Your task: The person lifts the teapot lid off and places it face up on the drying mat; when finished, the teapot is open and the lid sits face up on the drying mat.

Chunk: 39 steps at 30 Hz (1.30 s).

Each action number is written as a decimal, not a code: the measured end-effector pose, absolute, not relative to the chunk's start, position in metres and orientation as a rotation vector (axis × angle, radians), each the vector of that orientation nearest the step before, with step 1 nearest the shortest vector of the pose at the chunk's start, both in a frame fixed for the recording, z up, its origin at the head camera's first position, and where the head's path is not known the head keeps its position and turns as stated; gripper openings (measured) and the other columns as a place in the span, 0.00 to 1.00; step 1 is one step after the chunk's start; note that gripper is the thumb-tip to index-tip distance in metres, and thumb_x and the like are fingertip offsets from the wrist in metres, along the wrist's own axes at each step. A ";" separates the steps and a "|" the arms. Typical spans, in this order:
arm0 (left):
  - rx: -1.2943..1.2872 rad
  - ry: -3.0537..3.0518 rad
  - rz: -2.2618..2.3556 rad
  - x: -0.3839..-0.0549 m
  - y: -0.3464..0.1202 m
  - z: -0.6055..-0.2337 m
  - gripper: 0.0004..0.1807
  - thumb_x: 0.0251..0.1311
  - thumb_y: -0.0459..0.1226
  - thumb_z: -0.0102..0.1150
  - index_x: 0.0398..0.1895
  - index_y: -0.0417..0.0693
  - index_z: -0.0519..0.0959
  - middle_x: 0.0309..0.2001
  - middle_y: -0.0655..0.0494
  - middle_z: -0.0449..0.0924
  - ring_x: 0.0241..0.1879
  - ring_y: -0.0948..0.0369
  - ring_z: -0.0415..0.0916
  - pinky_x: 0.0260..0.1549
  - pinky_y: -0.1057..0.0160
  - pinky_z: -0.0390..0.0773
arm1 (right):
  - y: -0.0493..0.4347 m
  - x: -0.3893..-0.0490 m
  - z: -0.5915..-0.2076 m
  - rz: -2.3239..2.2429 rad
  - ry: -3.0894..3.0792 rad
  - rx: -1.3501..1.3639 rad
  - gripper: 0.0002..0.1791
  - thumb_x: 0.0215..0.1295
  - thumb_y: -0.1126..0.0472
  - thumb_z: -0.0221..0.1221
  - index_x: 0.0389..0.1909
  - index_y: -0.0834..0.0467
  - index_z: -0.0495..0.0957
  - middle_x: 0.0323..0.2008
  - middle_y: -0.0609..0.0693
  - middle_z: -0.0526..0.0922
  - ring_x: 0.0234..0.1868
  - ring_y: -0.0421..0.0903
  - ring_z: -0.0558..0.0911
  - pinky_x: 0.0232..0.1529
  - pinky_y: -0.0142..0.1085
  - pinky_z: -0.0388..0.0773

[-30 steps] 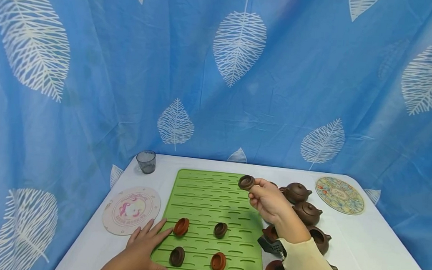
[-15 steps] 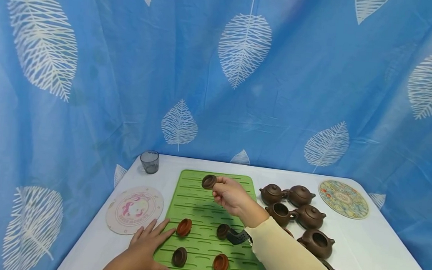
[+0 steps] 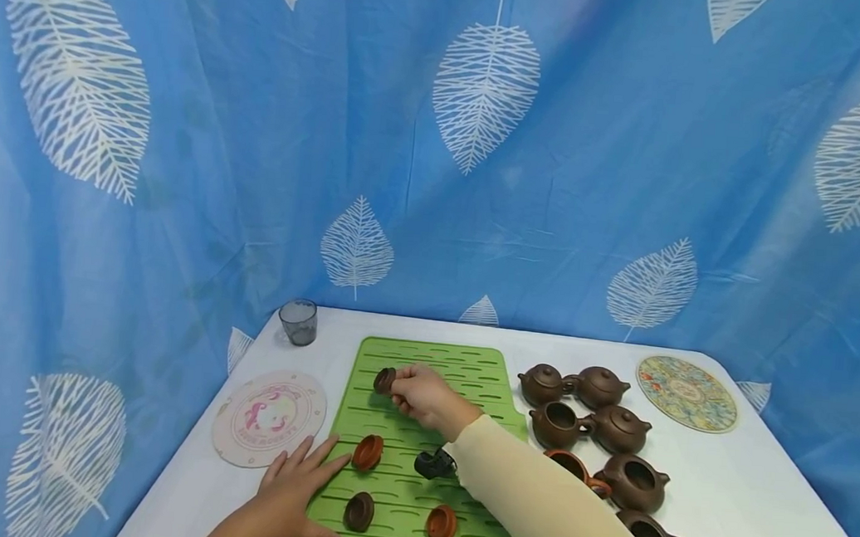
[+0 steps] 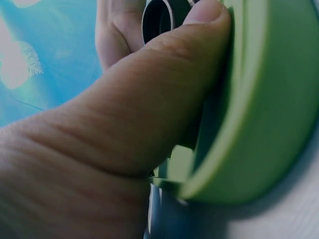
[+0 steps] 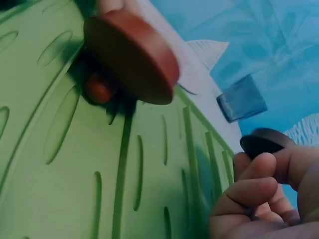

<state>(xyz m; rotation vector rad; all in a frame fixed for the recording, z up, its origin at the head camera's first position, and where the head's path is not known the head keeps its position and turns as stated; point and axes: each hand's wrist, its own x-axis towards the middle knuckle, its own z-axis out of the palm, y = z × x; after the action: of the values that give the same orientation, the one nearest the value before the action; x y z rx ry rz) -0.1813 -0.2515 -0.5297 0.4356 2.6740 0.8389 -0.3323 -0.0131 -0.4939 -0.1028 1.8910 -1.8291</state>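
My right hand point(image 3: 424, 395) pinches a small dark brown teapot lid point(image 3: 384, 380) over the upper left of the green mat point(image 3: 424, 355); the right wrist view shows this lid point(image 5: 265, 140) at the fingertips. Fingers spread, my left hand point(image 3: 287, 496) rests on the mat's left edge. Its thumb point(image 4: 164, 74) lies along that edge in the left wrist view. Close to the left fingers sit a reddish lid point(image 3: 368, 453) and a dark brown lid point(image 3: 359, 511). An orange-brown lid point(image 3: 441, 525) lies further right. The right wrist and its camera cover another dark lid's spot.
Right of the mat stand several clay teapots, some lidded like the dark one point(image 3: 600, 386), others without lids point(image 3: 635, 482). A patterned round mat point(image 3: 687, 394) lies back right. Left are a grey glass point(image 3: 298, 322) and a pink-printed round mat point(image 3: 270, 418).
My right hand has carried the dark lid leftward from the mat's back right corner, then lower over its upper left. The left hand stays in place.
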 end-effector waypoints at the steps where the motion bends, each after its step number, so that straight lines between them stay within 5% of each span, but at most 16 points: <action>1: 0.432 2.676 0.840 -0.181 -0.251 -0.529 0.63 0.39 0.67 0.79 0.81 0.56 0.65 0.85 0.48 0.48 0.82 0.32 0.37 0.70 0.19 0.38 | -0.015 -0.332 -0.495 -1.804 1.912 -0.117 0.05 0.76 0.68 0.54 0.49 0.61 0.75 0.33 0.52 0.78 0.29 0.42 0.74 0.26 0.32 0.69; 8: 0.432 2.676 0.844 -0.183 -0.253 -0.531 0.63 0.38 0.66 0.80 0.81 0.56 0.66 0.85 0.48 0.48 0.82 0.32 0.38 0.69 0.18 0.39 | -0.026 -0.331 -0.503 -1.657 2.017 -0.148 0.04 0.75 0.67 0.58 0.46 0.61 0.78 0.27 0.50 0.78 0.25 0.42 0.75 0.24 0.32 0.70; 23: 0.427 2.659 0.838 -0.183 -0.251 -0.532 0.63 0.40 0.66 0.79 0.81 0.56 0.65 0.85 0.47 0.48 0.82 0.31 0.37 0.70 0.19 0.37 | -0.024 -0.324 -0.500 -1.508 2.199 -0.207 0.04 0.74 0.65 0.62 0.46 0.59 0.80 0.40 0.53 0.82 0.27 0.43 0.79 0.24 0.33 0.73; 32: 0.422 2.664 0.827 -0.183 -0.251 -0.533 0.63 0.39 0.66 0.79 0.81 0.56 0.65 0.85 0.47 0.48 0.82 0.31 0.38 0.70 0.19 0.38 | -0.025 -0.323 -0.500 -1.405 2.310 -0.204 0.08 0.74 0.67 0.60 0.32 0.57 0.77 0.26 0.50 0.80 0.22 0.42 0.76 0.22 0.33 0.69; 39: 0.430 2.669 0.832 -0.183 -0.251 -0.532 0.63 0.39 0.66 0.79 0.81 0.56 0.64 0.85 0.47 0.48 0.82 0.31 0.37 0.70 0.19 0.38 | -0.014 -0.321 -0.492 -1.404 2.327 -0.208 0.03 0.73 0.69 0.60 0.41 0.61 0.82 0.31 0.53 0.83 0.22 0.42 0.75 0.23 0.33 0.70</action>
<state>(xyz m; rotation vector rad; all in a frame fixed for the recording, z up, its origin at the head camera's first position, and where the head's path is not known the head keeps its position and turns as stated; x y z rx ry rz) -0.1831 -0.2511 -0.5325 0.4295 2.6686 0.8322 -0.3215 -0.0140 -0.4918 -0.2075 2.3274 -1.4039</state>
